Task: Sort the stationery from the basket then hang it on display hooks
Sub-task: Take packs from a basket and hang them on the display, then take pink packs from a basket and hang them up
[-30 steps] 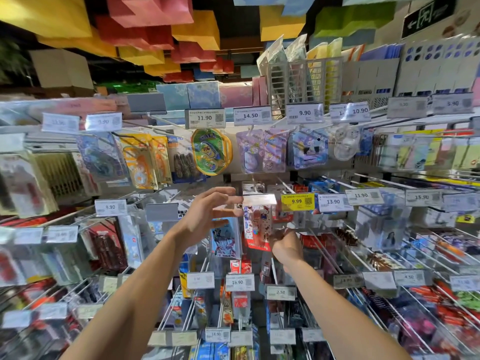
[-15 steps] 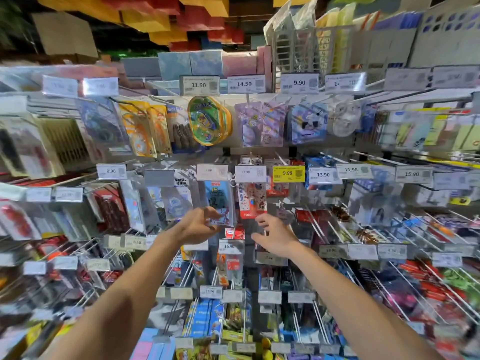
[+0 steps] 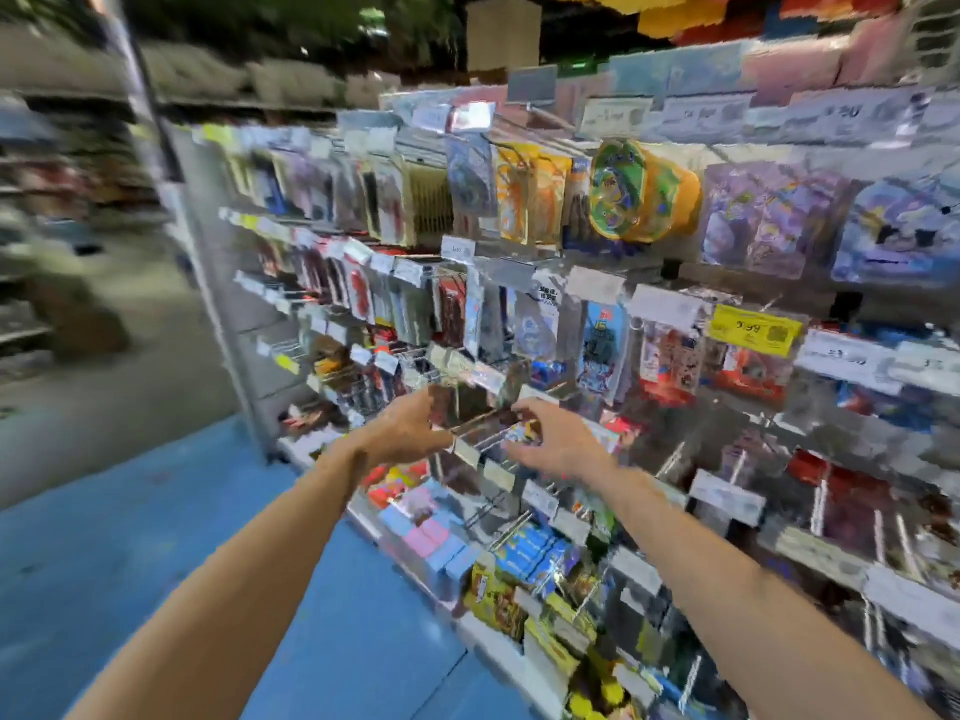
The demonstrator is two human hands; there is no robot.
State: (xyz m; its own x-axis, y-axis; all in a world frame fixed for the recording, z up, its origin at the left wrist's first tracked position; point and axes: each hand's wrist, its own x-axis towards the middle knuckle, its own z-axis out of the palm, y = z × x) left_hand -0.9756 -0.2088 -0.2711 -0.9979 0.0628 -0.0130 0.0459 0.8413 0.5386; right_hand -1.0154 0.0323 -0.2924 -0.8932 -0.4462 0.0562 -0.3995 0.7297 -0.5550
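The left hand (image 3: 402, 433) is hovering at nine o'clock of the right hand (image 3: 558, 444), both at the display hooks (image 3: 488, 440). Blur is hiding whether either is grasping anything. Stationery packets (image 3: 667, 356) are hanging at one o'clock.

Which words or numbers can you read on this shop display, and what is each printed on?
"9.99": yellow price tag, soft but readable.
White price tags: too blurred to read.
Print on the hanging packs: too blurred to read.
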